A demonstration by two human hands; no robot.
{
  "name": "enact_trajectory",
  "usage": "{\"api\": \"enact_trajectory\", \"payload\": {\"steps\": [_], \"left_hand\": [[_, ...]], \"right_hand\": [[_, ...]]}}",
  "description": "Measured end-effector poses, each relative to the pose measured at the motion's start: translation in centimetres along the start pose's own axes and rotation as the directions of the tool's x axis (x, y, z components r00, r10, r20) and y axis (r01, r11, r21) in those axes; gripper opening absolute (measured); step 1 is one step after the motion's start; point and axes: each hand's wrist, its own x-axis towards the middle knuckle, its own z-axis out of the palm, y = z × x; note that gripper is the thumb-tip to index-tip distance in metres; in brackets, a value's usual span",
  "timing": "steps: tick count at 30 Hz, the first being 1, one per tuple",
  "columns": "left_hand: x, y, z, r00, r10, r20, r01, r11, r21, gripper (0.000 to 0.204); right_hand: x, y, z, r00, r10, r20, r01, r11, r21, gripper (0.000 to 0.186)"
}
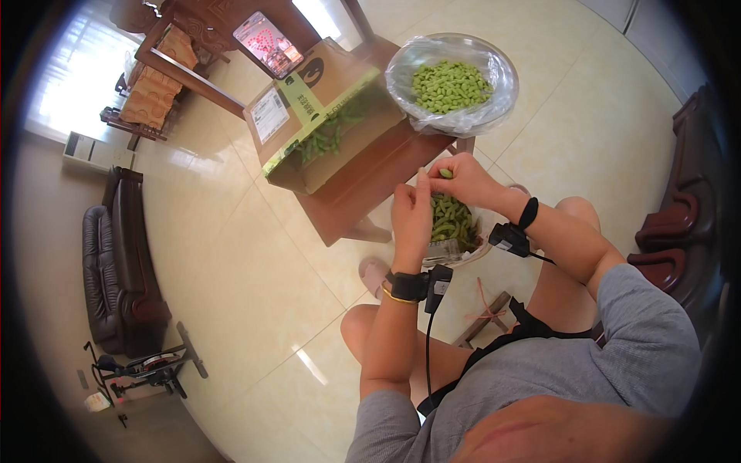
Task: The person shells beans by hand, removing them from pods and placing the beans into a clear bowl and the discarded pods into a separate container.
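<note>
My left hand [413,208] and my right hand [465,177] are pinched together over a container of green soybean pods [449,220]. A small green pod [445,174] shows at the fingertips of my right hand; my left fingertips touch it or are very near it. A bowl lined with clear plastic [401,77] holds shelled green beans [451,85] at the back right. Left of it an open cardboard box [340,62] with more pods [324,139] inside sits on a wooden surface [347,216].
A phone [268,44] with a lit screen stands behind the box. A dark leather sofa [116,270] and a wheeled machine [147,374] are at the left, dark wooden seating [671,216] at the right. A pink slipper [372,274] and a small stool [478,332] are below me.
</note>
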Motion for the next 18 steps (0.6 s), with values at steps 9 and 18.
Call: {"api": "enact_trajectory", "payload": {"steps": [9,18], "left_hand": [[0.4,-0.4,-1.1,0.997,0.082,0.018,-0.083,0.989,0.125,0.033],[0.6,0.2,-1.3,0.991,-0.122,0.047,0.129,0.850,-0.510,0.020]], "right_hand": [[-0.4,-0.6,1.4,0.942,-0.333,-0.044,0.325,0.936,-0.134,0.015],[-0.7,-0.3,1.8,0.989,-0.149,-0.024,0.148,0.988,-0.031,0.020]]}}
